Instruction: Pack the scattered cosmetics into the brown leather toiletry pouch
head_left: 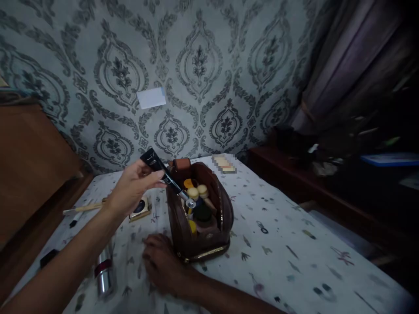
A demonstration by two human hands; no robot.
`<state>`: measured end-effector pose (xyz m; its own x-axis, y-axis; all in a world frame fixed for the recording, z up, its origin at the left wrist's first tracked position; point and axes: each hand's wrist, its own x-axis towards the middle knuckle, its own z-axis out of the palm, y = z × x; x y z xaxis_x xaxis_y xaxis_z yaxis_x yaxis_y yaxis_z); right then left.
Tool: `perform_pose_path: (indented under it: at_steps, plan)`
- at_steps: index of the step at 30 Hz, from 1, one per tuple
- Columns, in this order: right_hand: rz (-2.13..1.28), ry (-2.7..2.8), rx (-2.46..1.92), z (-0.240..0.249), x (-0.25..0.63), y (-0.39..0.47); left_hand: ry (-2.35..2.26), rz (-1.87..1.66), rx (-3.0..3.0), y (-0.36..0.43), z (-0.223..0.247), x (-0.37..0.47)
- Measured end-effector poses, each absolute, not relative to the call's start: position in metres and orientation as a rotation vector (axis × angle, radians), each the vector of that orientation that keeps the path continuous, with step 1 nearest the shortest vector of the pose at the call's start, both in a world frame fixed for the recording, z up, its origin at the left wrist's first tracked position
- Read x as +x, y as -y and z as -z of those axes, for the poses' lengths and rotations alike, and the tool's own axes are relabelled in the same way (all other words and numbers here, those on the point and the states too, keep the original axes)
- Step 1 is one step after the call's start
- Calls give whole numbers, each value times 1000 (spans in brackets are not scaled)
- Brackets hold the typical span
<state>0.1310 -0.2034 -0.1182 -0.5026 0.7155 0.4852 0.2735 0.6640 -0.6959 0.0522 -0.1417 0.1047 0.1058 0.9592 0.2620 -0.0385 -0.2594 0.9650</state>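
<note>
My left hand (139, 183) is closed on a slim black tube (163, 174) with a silver cap end, tilted down over the brown toiletry bag (176, 240). The bag stands unzipped. Inside it I see several cream-lidded containers (198, 192), an orange round item (190, 183) and a dark rounded item (202, 213). My right hand (163, 264) rests on the cloth at the bag's front left, fingers loosely bent and slightly apart, holding nothing visible. Under my left forearm lie a gold-edged compact (139, 209) and a silver cylinder with a dark red band (104, 279).
A brush-like stick (87, 207) and small black items (49, 258) lie left on the patterned cloth (278, 261). A pixelated flat item (224, 163) lies behind the bag. A brown wooden panel (29, 161) borders the left; a dark red ledge (278, 170) runs right.
</note>
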Motion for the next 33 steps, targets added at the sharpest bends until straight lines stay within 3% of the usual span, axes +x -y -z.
perform_pose_path:
  at_steps: [15,33]
  plan:
    - [-754,2162,-825,104,137,208,-1058,-1055,1422,69,-74,141]
    - [-833,2225,-882,96,135,205,-929,-1002,1746,68,-56,148]
